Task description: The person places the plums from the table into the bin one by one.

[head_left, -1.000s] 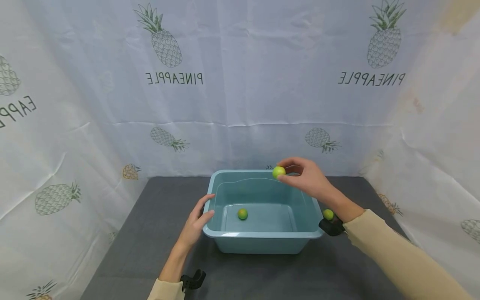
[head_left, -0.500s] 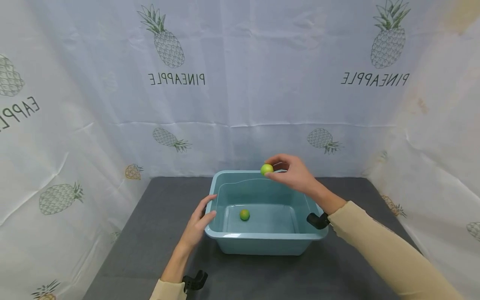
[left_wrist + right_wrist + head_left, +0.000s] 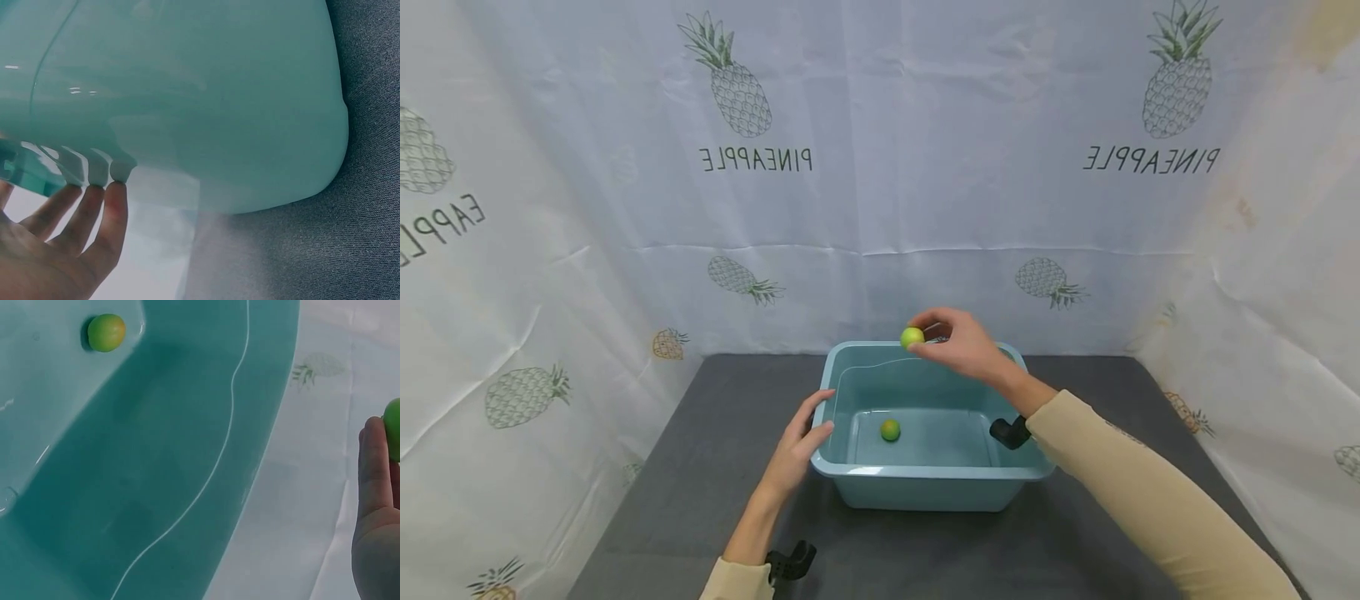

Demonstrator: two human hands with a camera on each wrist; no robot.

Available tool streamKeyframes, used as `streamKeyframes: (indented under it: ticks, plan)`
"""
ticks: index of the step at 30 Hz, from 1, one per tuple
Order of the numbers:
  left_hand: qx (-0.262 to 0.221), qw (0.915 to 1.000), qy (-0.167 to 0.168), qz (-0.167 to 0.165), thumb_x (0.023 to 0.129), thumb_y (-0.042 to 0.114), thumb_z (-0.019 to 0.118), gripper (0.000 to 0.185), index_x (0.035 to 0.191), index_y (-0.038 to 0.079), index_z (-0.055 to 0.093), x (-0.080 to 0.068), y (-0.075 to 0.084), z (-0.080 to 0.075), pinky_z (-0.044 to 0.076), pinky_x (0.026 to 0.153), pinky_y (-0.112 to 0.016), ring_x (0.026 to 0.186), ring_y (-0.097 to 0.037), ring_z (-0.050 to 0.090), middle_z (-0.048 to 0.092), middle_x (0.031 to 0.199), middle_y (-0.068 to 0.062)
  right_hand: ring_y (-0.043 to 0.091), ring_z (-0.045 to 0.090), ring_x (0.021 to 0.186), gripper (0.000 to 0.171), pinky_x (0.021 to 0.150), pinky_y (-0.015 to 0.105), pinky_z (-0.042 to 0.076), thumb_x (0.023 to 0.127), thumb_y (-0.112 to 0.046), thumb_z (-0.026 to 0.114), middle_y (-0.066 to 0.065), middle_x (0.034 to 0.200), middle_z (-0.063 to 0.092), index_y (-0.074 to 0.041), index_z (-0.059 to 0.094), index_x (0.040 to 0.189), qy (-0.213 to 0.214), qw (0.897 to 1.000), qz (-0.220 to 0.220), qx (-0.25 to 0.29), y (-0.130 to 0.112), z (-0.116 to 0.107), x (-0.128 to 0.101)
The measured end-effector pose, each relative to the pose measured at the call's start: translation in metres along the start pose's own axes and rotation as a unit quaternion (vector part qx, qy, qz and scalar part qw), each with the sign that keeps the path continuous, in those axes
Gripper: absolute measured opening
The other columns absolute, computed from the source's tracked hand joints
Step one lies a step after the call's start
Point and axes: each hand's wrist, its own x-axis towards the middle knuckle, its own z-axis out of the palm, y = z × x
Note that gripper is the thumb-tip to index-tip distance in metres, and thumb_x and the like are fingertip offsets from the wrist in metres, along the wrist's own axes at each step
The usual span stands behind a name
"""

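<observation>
A table covered in dark grey, felt-like cloth [image 3: 715,467] carries the things, bounded at the back and both sides by white sheeting printed with pineapples. A rectangular teal plastic tub [image 3: 925,487] with rounded corners and a rolled rim stands directly on the cloth, near the middle and a little toward the back edge. In the left wrist view the tub's outer corner [image 3: 300,125] meets the grey weave [image 3: 362,237]. Grey cloth shows on every side of the tub
</observation>
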Motion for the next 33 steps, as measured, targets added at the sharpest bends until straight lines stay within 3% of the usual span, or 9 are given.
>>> streamKeyframes:
  ticks: [22,33]
  plan:
    - [0.001,1.0,0.004,0.005,0.105,0.021,0.051,0.047,0.151,0.014,0.043,-0.001,0.0,-0.001,0.043,0.099,-0.056,0.135,-0.043,0.044,0.033,0.159,-0.021,0.026,0.066,0.104,0.034,0.085,0.039,0.053,0.091,-0.009,0.075,0.01,0.117,0.066,-0.003,0.067,0.123,-0.045,0.999,0.009,0.001,0.015,0.034,0.024]
    - [0.003,0.9999,0.01,-0.005,0.104,0.024,0.053,0.048,0.151,0.018,0.045,0.0,0.0,0.001,0.041,0.102,-0.057,0.136,-0.04,0.043,0.034,0.16,-0.017,0.026,0.064,0.107,0.033,0.086,0.037,0.055,0.092,-0.013,0.074,0.01,0.119,0.066,-0.003,0.067,0.123,-0.069,0.997,-0.004,-0.033,0.027,0.047,0.026]
